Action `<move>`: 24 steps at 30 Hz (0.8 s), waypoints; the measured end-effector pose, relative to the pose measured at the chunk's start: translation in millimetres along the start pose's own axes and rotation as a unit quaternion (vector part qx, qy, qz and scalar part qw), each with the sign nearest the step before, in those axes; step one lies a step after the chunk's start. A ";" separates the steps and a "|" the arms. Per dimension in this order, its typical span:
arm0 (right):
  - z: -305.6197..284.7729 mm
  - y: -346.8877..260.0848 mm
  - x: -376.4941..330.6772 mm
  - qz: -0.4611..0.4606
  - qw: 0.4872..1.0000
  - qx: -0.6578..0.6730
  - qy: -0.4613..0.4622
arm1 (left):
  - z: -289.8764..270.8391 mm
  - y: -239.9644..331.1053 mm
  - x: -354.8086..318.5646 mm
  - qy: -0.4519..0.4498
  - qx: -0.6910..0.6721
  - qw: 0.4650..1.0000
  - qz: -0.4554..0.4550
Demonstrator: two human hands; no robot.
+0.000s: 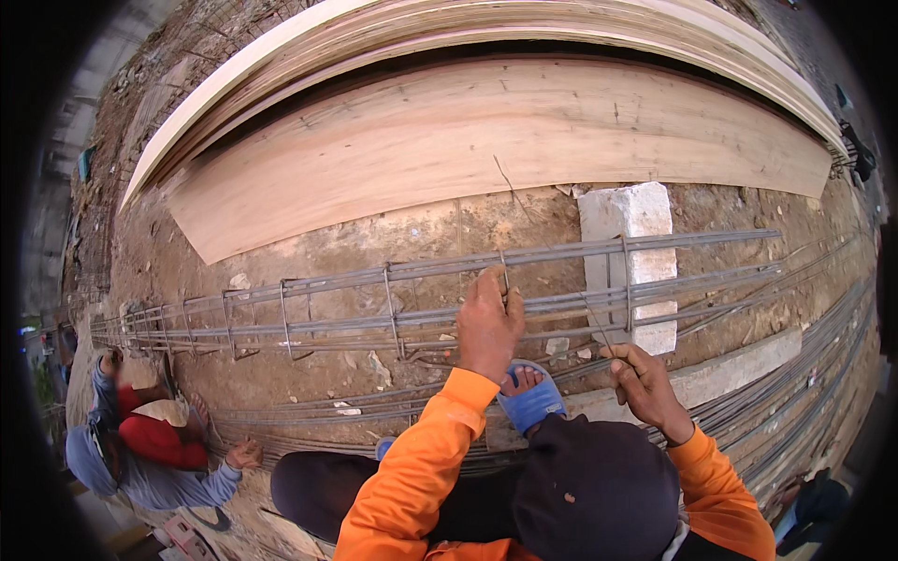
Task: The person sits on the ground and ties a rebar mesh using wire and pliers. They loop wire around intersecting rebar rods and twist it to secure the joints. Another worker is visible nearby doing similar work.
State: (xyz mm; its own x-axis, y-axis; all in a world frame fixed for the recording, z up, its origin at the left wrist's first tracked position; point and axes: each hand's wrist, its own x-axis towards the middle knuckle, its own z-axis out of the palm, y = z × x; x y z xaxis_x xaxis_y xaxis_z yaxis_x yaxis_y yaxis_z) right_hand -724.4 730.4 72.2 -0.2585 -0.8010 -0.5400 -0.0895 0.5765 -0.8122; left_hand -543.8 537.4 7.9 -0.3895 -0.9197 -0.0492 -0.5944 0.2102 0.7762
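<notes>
A long cage of grey steel bars (561,271) with rectangular stirrups lies across the dirt, resting on a white concrete block (629,217). My left hand (488,323) grips one of the middle bars and pinches a thin tie wire (513,192) that sticks up past the cage. My right hand (644,379) is closed on another thin wire (595,323) at the lower side of the cage, just left of the block. Both sleeves are orange. My foot in a blue sandal (529,397) sits below the cage between my hands.
Large curved plywood sheets (505,131) lie behind the cage. Loose steel bars (804,374) run along the ground at the right. Another person in a blue-grey top with a red cloth (140,449) crouches at the lower left, near the cage's far end.
</notes>
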 end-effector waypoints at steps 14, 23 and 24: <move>13.5 -23.5 108.4 -0.277 0.846 -0.408 0.203 | -33.4 -31.2 6.2 0.002 0.230 0.941 0.249; 9.0 -28.7 124.5 -0.275 0.846 -0.413 0.197 | -27.9 -15.0 13.5 0.028 0.237 0.950 0.199; 8.6 -28.5 126.7 -0.278 0.845 -0.414 0.194 | -27.8 -15.0 14.6 0.025 0.240 0.950 0.195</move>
State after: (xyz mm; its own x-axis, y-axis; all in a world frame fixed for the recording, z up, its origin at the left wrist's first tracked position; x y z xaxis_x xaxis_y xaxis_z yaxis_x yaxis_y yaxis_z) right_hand -746.3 611.1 25.0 -0.2356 -0.9647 0.1174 -0.9016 0.1719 -0.3969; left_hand -521.1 511.6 13.1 -0.6195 -0.7525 0.2235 -0.6689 0.6550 0.3514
